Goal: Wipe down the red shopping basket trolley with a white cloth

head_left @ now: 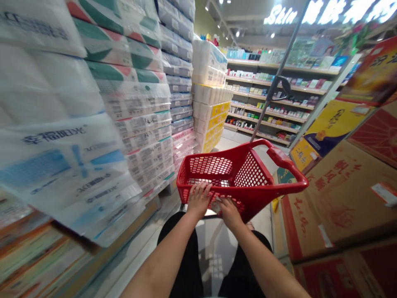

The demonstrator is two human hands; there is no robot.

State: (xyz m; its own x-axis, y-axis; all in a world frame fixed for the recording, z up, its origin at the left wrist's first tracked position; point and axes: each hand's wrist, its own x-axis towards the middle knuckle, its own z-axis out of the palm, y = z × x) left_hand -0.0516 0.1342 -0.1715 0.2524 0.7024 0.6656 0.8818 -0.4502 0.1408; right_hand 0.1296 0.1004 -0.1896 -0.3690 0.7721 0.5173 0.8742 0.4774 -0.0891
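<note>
A red plastic shopping cart with mesh sides stands before my knees, its handle to the right. My left hand lies against the near side, with its fingers over the rim and holding that edge. Just right of it, my right hand is closed at the outside of the same mesh wall. Its fingers are bent around something small and pale that I cannot make out. The visible part of the basket's inside shows mesh and floor.
Stacked packs of tissue paper rise on the left, with a loose plastic wrapper nearer. Cardboard cartons are piled on the right. A grey pole slants up behind the cart. Shelves of small products stand at the back.
</note>
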